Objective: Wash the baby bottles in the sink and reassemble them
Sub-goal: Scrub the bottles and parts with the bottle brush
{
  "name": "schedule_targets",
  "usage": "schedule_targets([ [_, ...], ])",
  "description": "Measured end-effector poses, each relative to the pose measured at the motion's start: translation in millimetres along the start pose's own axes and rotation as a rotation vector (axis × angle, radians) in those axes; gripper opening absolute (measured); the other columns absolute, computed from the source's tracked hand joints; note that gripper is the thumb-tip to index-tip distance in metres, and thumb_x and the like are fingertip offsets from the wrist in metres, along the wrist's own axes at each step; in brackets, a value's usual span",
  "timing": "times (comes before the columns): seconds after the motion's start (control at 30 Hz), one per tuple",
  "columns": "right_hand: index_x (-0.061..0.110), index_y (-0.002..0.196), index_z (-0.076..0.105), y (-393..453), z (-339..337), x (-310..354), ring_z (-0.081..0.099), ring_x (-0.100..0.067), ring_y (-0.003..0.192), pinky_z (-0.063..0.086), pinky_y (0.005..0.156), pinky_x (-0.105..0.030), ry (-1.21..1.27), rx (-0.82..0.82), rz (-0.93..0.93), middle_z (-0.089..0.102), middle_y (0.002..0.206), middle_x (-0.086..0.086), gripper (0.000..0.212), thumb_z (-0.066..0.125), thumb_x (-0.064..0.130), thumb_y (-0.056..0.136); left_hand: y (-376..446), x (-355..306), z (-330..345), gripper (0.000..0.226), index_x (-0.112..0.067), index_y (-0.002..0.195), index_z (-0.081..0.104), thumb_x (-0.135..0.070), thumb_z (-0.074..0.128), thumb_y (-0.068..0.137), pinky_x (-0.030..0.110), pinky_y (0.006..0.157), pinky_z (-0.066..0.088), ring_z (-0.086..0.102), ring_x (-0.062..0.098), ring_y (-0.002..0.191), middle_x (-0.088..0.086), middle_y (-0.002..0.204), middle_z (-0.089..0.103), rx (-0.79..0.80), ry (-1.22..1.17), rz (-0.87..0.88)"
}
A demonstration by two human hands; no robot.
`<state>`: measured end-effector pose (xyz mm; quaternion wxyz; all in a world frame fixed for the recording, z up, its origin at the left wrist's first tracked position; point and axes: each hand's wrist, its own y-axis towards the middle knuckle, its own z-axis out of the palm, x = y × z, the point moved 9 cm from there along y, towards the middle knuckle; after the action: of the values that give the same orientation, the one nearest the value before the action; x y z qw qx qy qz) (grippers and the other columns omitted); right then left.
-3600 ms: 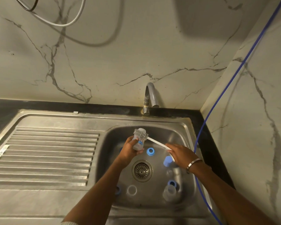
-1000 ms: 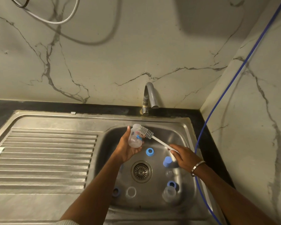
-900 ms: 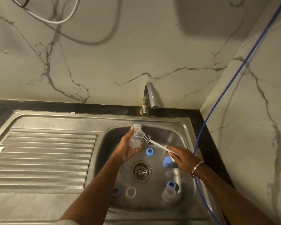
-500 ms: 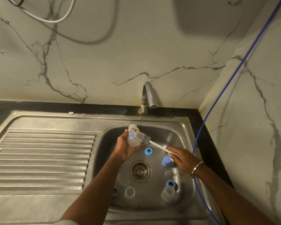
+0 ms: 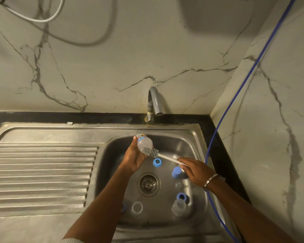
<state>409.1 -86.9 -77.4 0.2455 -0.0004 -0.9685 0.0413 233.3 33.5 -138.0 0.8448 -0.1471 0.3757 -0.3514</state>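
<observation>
Bottle (image 5: 144, 142) is gripped by left hand (image 5: 134, 157); right hand (image 5: 195, 168) holds brush (image 5: 150, 151) scrubbing it. Loose rings, at 6 o'clock another bottle (image 5: 178, 206), wait; reassembly not begun.

Marble-look wall (image 5: 130, 58), pale with dark veins, spans 9 to 1 o'clock; a second panel meets it at a corner toward 3 o'clock. White cable (image 5: 47, 18) loops at 11 o'clock and casts a curved shadow on the wall. Blue cord (image 5: 249, 72) runs diagonally from 1 o'clock down to 5 o'clock, passing the black counter strip (image 5: 42, 117). Ribbed steel drainboard (image 5: 42, 174) lies at 9 o'clock. A silver bangle (image 5: 211, 181) sits at 4 o'clock.
</observation>
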Motion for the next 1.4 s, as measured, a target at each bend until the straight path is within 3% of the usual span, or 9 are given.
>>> schedule_targets([
  [0.17, 0.015, 0.133, 0.052, -2.3, 0.0, -2.6, 0.059, -0.018, 0.114, 0.048, 0.095, -0.027, -0.008, -0.003, 0.025, 0.061, 0.126, -0.003, 0.035, 0.044, 0.022, 0.100, 1.7, -0.6, 1.4, 0.046, -0.005, 0.122, 0.053, -0.043, 0.039, 0.100, 0.037, 0.090, 0.051, 0.062, 0.028, 0.100, 0.020, 0.118, 0.060, 0.022, 0.024, 0.003],
  [0.3, 0.017, 0.134, 0.052, -1.6, 1.5, -3.2, 0.058, -0.017, 0.116, 0.048, 0.097, -0.029, -0.056, 0.056, 0.010, 0.060, 0.129, -0.001, 0.036, 0.044, 0.023, 0.099, 3.0, 2.0, -1.9, 0.045, -0.005, 0.118, 0.052, -0.044, 0.043, 0.098, 0.037, 0.077, 0.058, 0.062, 0.029, 0.093, 0.022, 0.111, 0.060, 0.010, 0.024, -0.016],
  [0.53, 0.025, 0.135, 0.050, -0.2, 5.2, 1.8, 0.058, -0.016, 0.112, 0.049, 0.094, -0.034, -0.155, 0.153, -0.011, 0.058, 0.129, 0.003, 0.037, 0.042, 0.028, 0.099, 8.2, 12.7, -15.1, 0.048, -0.008, 0.125, 0.051, -0.044, 0.053, 0.094, 0.046, 0.096, 0.049, 0.059, 0.038, 0.115, 0.023, 0.124, 0.061, -0.083, 0.090, -0.038],
  [0.73, 0.024, 0.126, 0.053, -3.0, 4.2, -5.1, 0.060, -0.017, 0.103, 0.050, 0.086, -0.034, -0.205, 0.177, 0.056, 0.062, 0.118, 0.002, 0.030, 0.039, 0.028, 0.099, 11.1, -3.5, -31.7, 0.030, -0.015, 0.109, 0.058, -0.039, 0.061, 0.091, 0.037, 0.080, 0.056, 0.068, 0.026, 0.098, 0.012, 0.108, 0.068, -0.232, 0.154, 0.111],
  [0.87, 0.019, 0.122, 0.055, -7.1, -8.0, -18.6, 0.062, -0.024, 0.101, 0.050, 0.084, -0.036, -0.146, 0.081, 0.173, 0.065, 0.111, -0.003, 0.028, 0.041, 0.025, 0.099, 6.3, -17.3, -42.2, 0.016, -0.025, 0.102, 0.062, -0.028, 0.068, 0.088, 0.028, 0.067, 0.057, 0.071, 0.015, 0.086, 0.006, 0.105, 0.069, -0.323, 0.162, 0.307],
  [1.03, 0.011, 0.111, 0.057, -6.9, -15.2, -26.0, 0.062, -0.032, 0.092, 0.050, 0.078, -0.041, -0.120, 0.039, 0.267, 0.066, 0.096, -0.014, 0.023, 0.041, 0.021, 0.098, 2.2, -10.5, -31.6, 0.048, -0.015, 0.127, 0.051, -0.013, 0.073, 0.084, 0.020, 0.074, 0.055, 0.066, 0.013, 0.098, 0.003, 0.111, 0.065, -0.280, 0.427, 0.450],
  [1.13, 0.009, 0.107, 0.057, -8.2, -11.1, -28.7, 0.061, -0.035, 0.090, 0.050, 0.078, -0.043, -0.093, 0.058, 0.315, 0.064, 0.096, -0.017, 0.023, 0.040, 0.024, 0.099, 7.4, 9.6, -17.9, 0.046, -0.018, 0.119, 0.051, -0.007, 0.075, 0.081, 0.015, 0.070, 0.052, 0.062, 0.010, 0.096, 0.003, 0.115, 0.058, -0.250, 0.617, 0.438],
  [1.27, 0.007, 0.104, 0.056, -9.0, -0.3, -34.1, 0.061, -0.035, 0.089, 0.049, 0.075, -0.040, -0.098, 0.078, 0.345, 0.065, 0.095, -0.017, 0.024, 0.040, 0.025, 0.099, 28.1, 37.7, -2.3, 0.049, -0.019, 0.114, 0.056, -0.006, 0.080, 0.073, 0.037, 0.094, 0.049, 0.056, 0.022, 0.104, 0.009, 0.121, 0.052, -0.231, 0.970, 0.420],
  [1.4, 0.010, 0.109, 0.056, -6.9, 8.1, -45.9, 0.061, -0.036, 0.096, 0.047, 0.078, -0.037, -0.077, 0.060, 0.402, 0.066, 0.100, -0.017, 0.023, 0.043, 0.025, 0.097, 51.7, 64.0, 12.8, 0.054, -0.004, 0.115, 0.062, 0.002, 0.083, 0.066, 0.038, 0.094, 0.047, 0.056, 0.029, 0.106, 0.015, 0.118, 0.055, -0.156, 1.120, 0.444],
])
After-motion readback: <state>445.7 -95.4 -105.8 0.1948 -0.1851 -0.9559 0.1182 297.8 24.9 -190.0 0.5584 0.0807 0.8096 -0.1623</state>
